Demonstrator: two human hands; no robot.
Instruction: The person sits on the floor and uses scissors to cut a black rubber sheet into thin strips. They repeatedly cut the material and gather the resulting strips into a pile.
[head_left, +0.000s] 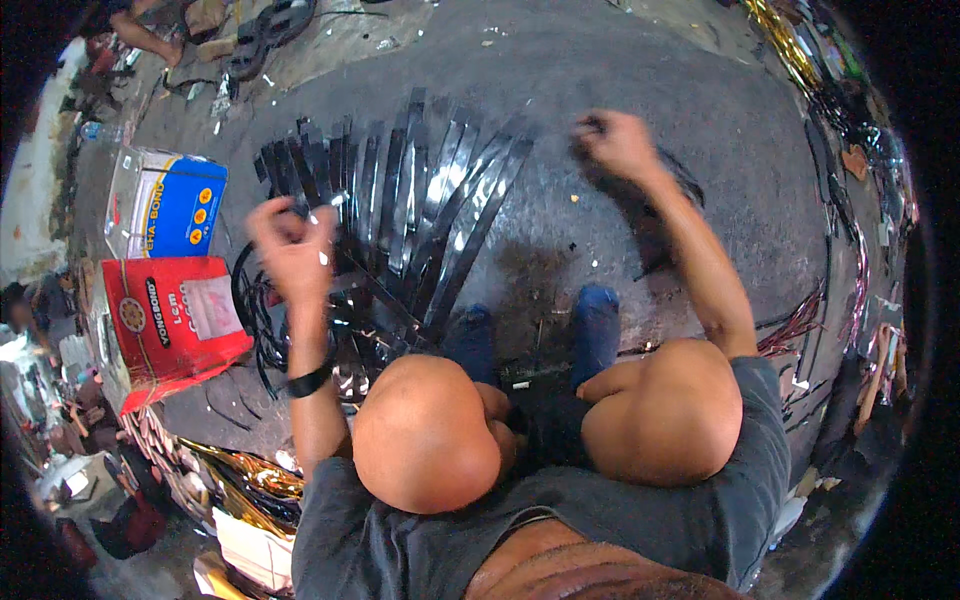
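My left hand [291,246] hovers beside the left end of a fan of shiny black plastic strips [405,190] laid on the dark floor mat. Its fingers are curled, with the thumb apart from them, and I see nothing clearly held. Farther out, past the strips' right end, my right hand [618,147] is closed, slightly blurred, with something dark at its fingertips that I cannot make out. More black strips [385,300] lie crossed and tangled near my left foot. Below my right hand is a dark bundle [682,178], partly hidden by the forearm.
On the left stand a blue and white box [185,207] and a red carton [175,325]. Black cord-like loops [262,320] lie beside the carton. Gold foil strips [245,470] are at the lower left, others [785,45] at the upper right. My feet [597,325] rest on the mat [740,250].
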